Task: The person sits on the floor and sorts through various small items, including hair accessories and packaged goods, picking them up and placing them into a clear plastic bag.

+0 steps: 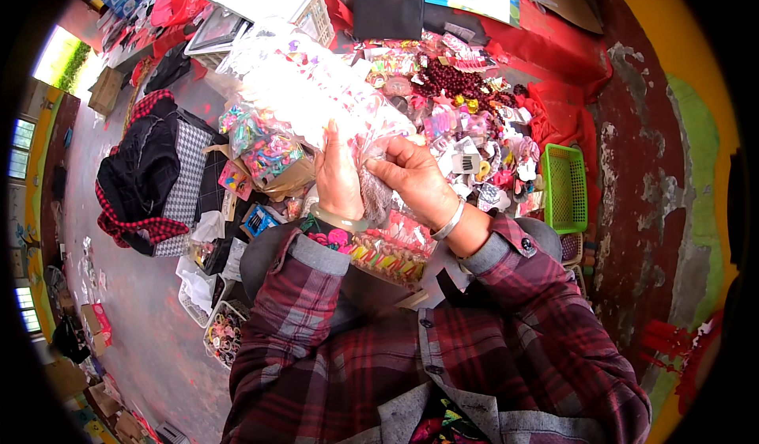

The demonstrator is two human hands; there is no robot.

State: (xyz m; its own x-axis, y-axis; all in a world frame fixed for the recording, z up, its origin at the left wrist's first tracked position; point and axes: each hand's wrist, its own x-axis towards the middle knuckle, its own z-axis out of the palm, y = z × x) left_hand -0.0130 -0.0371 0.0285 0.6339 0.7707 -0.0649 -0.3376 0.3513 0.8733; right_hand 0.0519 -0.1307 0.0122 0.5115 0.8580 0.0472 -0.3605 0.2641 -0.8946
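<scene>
A large clear plastic bag (292, 80) of small white, pink and red pieces lies in front of me, its upper part washed out by bright light. Its gathered plastic comes down between my hands. My left hand (338, 177) is against the left side of this gathered part, thumb pointing up, its other fingers mostly hidden behind the plastic. From the right, my right hand (415, 177) pinches the crumpled plastic between thumb and bent fingers. Under my wrists are packs of colourful wrapped strips (387, 254).
Small packaged trinkets and dark red beads (455, 80) heap up beyond my hands. A green plastic basket (564, 187) stands at right, by a peeling wall. A black jacket (146, 167) lies at left; a basket of hair ties (227, 333) sits lower left. A black flat case (388, 5) is at the back.
</scene>
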